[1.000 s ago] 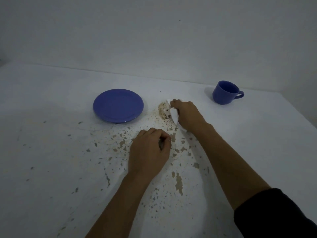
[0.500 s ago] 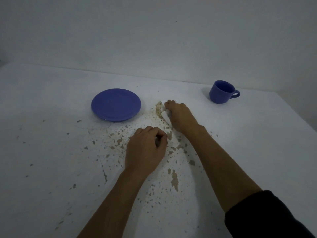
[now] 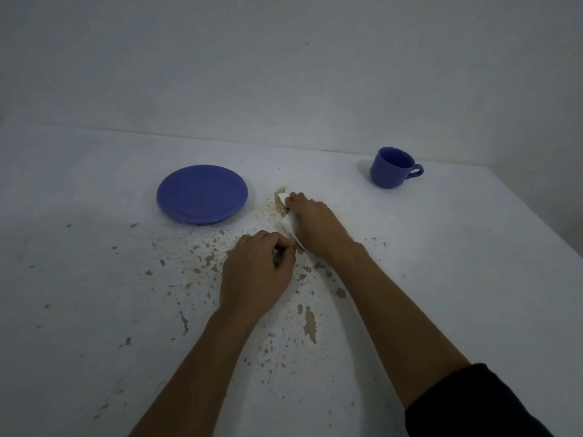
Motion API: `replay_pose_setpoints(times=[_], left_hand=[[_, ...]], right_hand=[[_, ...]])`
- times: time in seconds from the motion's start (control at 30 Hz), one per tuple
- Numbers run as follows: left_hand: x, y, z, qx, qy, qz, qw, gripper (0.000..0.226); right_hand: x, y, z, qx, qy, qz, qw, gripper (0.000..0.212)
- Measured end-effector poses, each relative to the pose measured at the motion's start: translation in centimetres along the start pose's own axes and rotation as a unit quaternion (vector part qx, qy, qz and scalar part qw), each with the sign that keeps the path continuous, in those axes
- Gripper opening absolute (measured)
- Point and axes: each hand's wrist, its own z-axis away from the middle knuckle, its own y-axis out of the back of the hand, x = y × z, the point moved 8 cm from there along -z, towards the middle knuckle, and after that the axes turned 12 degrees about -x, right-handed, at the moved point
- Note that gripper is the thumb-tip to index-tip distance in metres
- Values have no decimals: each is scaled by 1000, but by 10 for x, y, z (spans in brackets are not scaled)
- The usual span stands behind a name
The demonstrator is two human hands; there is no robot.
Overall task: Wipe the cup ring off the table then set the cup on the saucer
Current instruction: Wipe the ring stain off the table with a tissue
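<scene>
A blue saucer point(image 3: 202, 193) lies bare on the white table point(image 3: 441, 263), left of centre. Far to the right stands the blue cup point(image 3: 392, 167), upright, handle pointing right. Between them is a brown stain point(image 3: 279, 200), partly under a white tissue point(image 3: 289, 223). My right hand point(image 3: 318, 225) presses that tissue flat on the stain, fingertips at its far edge. Closer to me, my left hand point(image 3: 257, 279) rests on the table as a loose fist, fingers curled in, nothing visible inside it.
The tabletop in front of me is worn, with many brown chipped flecks point(image 3: 309, 323) spread around my hands. A plain wall point(image 3: 284, 74) rises right behind the table's far edge. The table's right edge runs diagonally at the far right.
My right hand with the tissue has slid a little over the stain, which shows less brown than before. My left hand has stayed in place.
</scene>
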Motion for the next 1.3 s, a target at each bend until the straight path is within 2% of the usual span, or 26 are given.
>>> replay_pose_setpoints(times=[0.1, 0.2, 0.43, 0.57, 0.7, 0.8, 0.9, 1.0, 1.17, 1.3], left_hand=[[1, 1, 0, -3, -3, 6, 1000, 9], [2, 2, 0, 1, -6, 10, 1000, 10], [1, 1, 0, 1, -5, 9, 1000, 11], [2, 1, 0, 5, -11, 6, 1000, 11], [2, 1, 0, 7, -12, 7, 1000, 10], [2, 1, 1, 5, -8, 8, 1000, 10], [2, 1, 1, 6, -5, 8, 1000, 10], [1, 1, 0, 3, -3, 8, 1000, 10], [0, 1, 0, 2, -6, 2, 1000, 11], [-1, 0, -1, 4, -1, 1, 1000, 10]], right_hand=[[14, 7, 8, 7, -4, 11, 1000, 39], [24, 13, 9, 20, -11, 23, 999, 27], [24, 10, 22, 43, -27, 27, 998, 33], [22, 2, 22, 30, -45, -8, 999, 31], [15, -1, 8, -7, -37, 20, 999, 40], [14, 3, -12, -33, -35, -14, 999, 37], [9, 2, -20, -64, -6, -51, 997, 34], [12, -2, -12, -89, 38, -77, 992, 48], [36, 6, -11, -79, 20, -51, 995, 51], [19, 7, -29, -87, 5, -37, 995, 53]])
